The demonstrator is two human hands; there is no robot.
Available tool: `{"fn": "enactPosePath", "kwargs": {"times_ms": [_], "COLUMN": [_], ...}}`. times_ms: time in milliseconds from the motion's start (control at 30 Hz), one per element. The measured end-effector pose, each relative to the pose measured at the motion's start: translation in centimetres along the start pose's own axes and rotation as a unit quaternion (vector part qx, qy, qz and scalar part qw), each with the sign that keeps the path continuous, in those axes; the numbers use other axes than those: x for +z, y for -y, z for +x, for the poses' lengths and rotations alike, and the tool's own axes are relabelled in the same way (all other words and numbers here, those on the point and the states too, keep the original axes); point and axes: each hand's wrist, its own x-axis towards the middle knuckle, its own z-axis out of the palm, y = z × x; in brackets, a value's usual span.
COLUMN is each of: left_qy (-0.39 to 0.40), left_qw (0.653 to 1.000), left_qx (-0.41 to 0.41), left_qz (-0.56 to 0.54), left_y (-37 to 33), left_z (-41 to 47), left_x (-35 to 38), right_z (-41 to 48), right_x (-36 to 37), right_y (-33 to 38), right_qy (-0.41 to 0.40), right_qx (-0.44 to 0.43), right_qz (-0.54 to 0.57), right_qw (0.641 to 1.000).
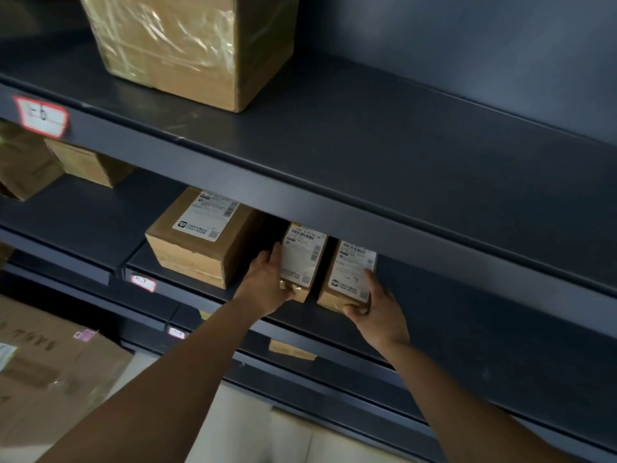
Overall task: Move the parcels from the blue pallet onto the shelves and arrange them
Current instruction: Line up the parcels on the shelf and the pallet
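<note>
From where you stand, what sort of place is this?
Likely a parcel storeroom: metal shelves with handwritten bay tags, and cardboard parcels with shipping labels, two gripped by the left hand and right hand.

left hand (267, 282) gripping parcel (302, 259), right hand (374, 307) gripping second parcel (350, 272)

Middle shelf (434, 312): bare run right of the right narrow parcel (350, 275), room for hands there. Tight dark slot between it and the left narrow parcel (300, 259). Gap between the left narrow parcel and the labelled box (203, 238) is filled by the left hand (263, 282). Upper shelf (367, 145) lip hangs low over the parcels. Its right part is bare, and a big taped box (187, 45) blocks its left.
</note>
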Motion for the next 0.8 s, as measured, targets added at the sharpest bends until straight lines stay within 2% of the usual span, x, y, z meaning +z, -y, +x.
{"fn": "enactPosePath", "kwargs": {"times_ms": [167,267,467,800], "left_qy": [-0.053,-0.057,-0.024,0.024], "left_qw": [0.985,0.974,0.950,0.902], "left_qx": [0.084,0.118,0.202,0.354], "left_qz": [0.140,0.185,0.237,0.247], "left_y": [-2.7,-5.6,-13.2,-28.7], "left_z": [-1.2,-2.5,-6.2,-17.9], "left_x": [-0.3,-0.6,1.2,10.6], "right_z": [-1.5,-3.6,-9.7,-26.7], "right_x": [-2.1,-4.2,-9.4,-18.8], "right_y": [-1.5,-3.7,-9.5,-22.9], "right_qy": [-0.001,-0.013,-0.046,-0.077], "right_qx": [0.003,0.006,0.023,0.122], "right_qz": [-0.059,-0.097,-0.180,-0.254], "right_qw": [0.998,0.995,0.982,0.956]}}
